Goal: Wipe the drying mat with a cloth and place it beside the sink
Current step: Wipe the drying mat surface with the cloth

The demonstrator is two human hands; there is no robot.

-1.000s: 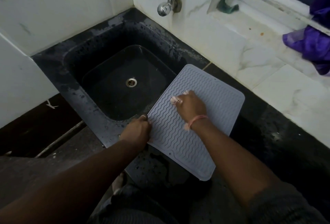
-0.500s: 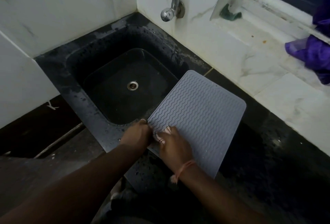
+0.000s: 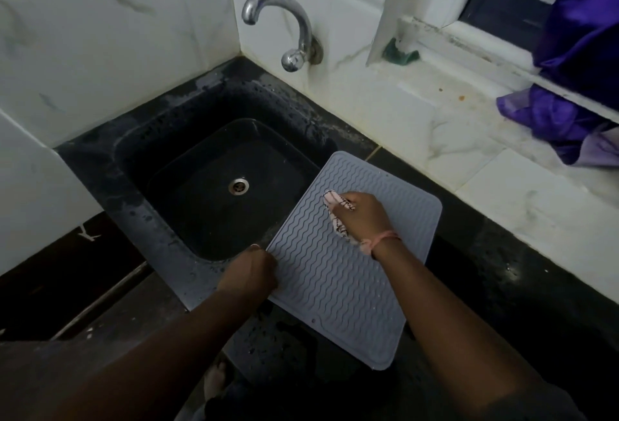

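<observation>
A grey drying mat with wavy ridges lies on the black counter, its upper left corner jutting over the edge of the black sink. My left hand pinches the mat's left edge. My right hand presses a small pinkish patterned cloth onto the upper middle of the mat. Most of the cloth is hidden under my palm and fingers.
A chrome tap sticks out of the white tiled wall above the sink. The wet black counter runs right of the mat. A purple fabric hangs over the white ledge at the right, and a green scrubber sits near the window frame.
My right hand with the cloth slid from the mat's near left edge, beside my left hand, up to its upper middle. My left hand stayed on the edge.
</observation>
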